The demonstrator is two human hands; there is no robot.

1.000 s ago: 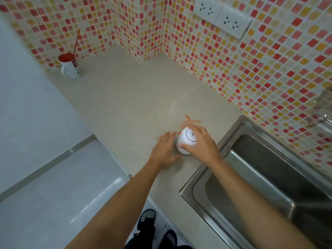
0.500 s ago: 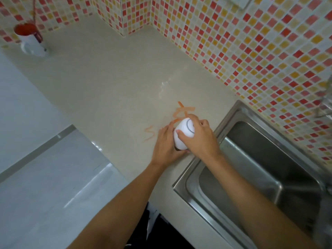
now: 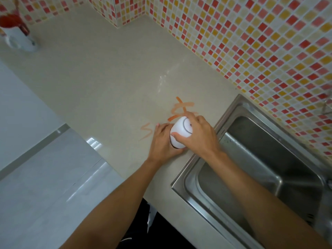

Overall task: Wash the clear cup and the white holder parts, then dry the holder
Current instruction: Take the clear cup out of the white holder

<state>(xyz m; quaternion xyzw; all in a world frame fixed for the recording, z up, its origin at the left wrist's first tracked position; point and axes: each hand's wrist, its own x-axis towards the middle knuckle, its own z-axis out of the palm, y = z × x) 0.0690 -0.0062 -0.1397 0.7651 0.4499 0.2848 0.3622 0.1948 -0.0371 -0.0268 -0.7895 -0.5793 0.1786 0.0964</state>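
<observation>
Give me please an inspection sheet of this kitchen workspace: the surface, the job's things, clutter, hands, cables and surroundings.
Surface: beige countertop, with orange marks beside the hands.
Job's things: white holder on the counter near the sink edge; clear cup not discernible.
Clutter: white mug with red contents, far left corner.
Hands: left hand wraps the holder's side; right hand grips its top.
Cables: nothing seen.
Surroundings: steel sink at right; mosaic tile wall behind.
</observation>
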